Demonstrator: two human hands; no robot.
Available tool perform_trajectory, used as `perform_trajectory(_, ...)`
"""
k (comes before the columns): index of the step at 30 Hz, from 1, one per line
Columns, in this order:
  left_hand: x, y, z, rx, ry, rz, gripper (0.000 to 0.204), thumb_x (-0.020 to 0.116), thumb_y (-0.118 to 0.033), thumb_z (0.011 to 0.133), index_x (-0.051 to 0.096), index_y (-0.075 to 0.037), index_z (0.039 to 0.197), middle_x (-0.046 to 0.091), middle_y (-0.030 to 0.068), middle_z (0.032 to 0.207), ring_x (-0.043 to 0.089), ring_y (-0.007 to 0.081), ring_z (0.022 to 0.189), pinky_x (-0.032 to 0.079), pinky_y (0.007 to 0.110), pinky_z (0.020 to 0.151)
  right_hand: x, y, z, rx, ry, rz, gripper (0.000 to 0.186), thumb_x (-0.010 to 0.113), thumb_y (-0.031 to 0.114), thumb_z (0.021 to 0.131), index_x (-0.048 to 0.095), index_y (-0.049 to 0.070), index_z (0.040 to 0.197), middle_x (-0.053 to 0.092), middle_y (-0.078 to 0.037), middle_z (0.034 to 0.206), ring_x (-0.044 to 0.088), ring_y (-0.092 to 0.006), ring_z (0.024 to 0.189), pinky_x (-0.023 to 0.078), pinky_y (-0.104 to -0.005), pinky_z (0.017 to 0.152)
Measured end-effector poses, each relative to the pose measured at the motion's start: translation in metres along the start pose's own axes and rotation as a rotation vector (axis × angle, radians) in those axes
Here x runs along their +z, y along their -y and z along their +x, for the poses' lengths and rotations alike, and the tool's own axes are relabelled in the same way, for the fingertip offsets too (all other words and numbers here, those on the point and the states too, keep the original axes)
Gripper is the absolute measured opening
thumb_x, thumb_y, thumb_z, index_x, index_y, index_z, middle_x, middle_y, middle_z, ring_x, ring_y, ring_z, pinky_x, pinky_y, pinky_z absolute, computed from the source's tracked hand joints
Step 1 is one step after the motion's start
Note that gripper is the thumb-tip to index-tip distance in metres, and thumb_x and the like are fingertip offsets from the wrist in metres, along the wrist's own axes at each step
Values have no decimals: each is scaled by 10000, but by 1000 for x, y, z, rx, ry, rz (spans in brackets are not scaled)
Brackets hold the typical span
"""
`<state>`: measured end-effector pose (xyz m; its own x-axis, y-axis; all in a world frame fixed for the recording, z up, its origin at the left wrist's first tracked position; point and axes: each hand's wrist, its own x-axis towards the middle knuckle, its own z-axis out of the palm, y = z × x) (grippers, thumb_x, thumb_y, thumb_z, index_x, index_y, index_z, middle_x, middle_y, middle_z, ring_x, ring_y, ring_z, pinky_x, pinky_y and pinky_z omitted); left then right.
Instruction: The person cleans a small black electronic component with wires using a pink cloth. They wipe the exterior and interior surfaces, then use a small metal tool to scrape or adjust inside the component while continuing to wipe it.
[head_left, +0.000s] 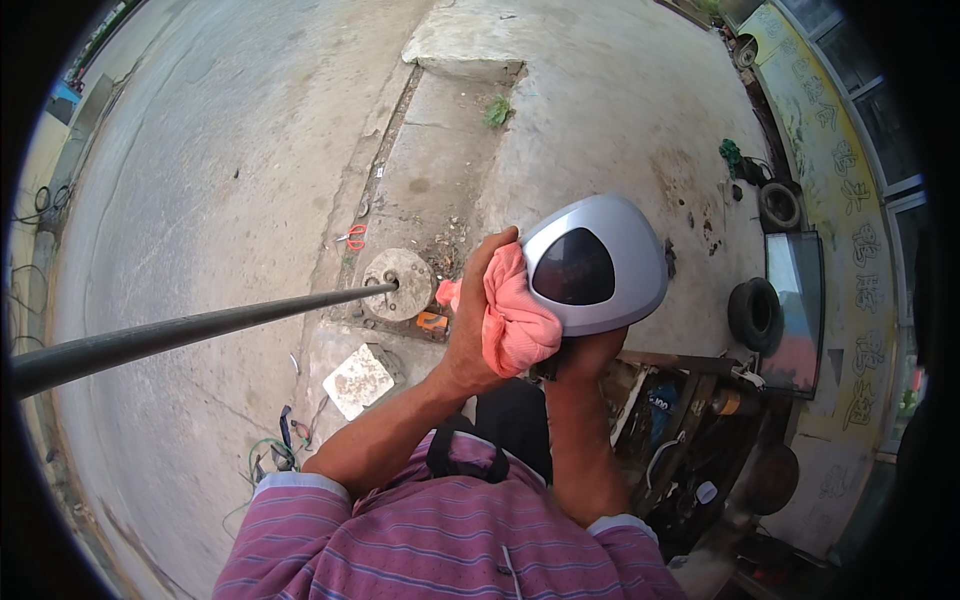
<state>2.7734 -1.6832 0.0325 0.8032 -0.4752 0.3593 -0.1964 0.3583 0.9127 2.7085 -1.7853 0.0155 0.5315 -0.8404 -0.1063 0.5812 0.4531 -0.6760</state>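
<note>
In front of my chest I hold up a silver-grey, rounded plastic housing (637, 262) with a dark, rounded-triangle window (575, 267) in its face. A bunched pink cloth (518, 325) presses against the housing's left side, gripped by my left hand (468, 325), its fingers closed around the cloth. From below, my right hand (592, 352) supports the housing near its lower edge. Most of the right fingers are hidden behind the shell.
A dark metal pole (190, 328) runs from the left edge to a round concrete base (398, 272). Close by lie a red-handled tool (356, 237) and a whitish square block (358, 382). At right are tyres (755, 313), a glass pane (795, 350) and a cluttered rack (685, 440).
</note>
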Motion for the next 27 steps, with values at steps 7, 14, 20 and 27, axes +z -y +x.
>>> perform_trajectory(7,-19,-1,16,106,22,120,645,833,-133,685,523,-36,1242,537,101,1131,544,220,1035,427,333,935,6,0,-16,84,157,155,425,415,322,1031,516,18,1309,597,-121,1272,611,-263,1114,504,-402,972)
perform_trajectory(14,-39,-8,21,-285,292,88,651,789,-102,762,504,-42,1344,534,123,1343,518,212,1236,384,366,1068,-47,19,-2,-97,121,-408,361,443,248,1032,529,-9,1270,619,-131,1199,634,-224,1053,530,-364,908)
perform_trajectory(20,-37,-26,28,-154,496,86,917,842,-184,721,366,-37,1490,423,130,1478,398,229,1389,298,351,1149,-28,30,-7,-43,31,-532,370,604,231,964,586,-29,1226,663,-125,1137,660,-224,989,551,-350,842)
perform_trajectory(27,-22,-34,27,-283,208,363,510,777,-151,762,538,-8,1189,599,113,1140,596,224,1044,454,334,927,-38,29,-8,-186,106,-816,402,729,172,887,597,-19,1215,670,-119,1140,657,-201,997,543,-336,832)
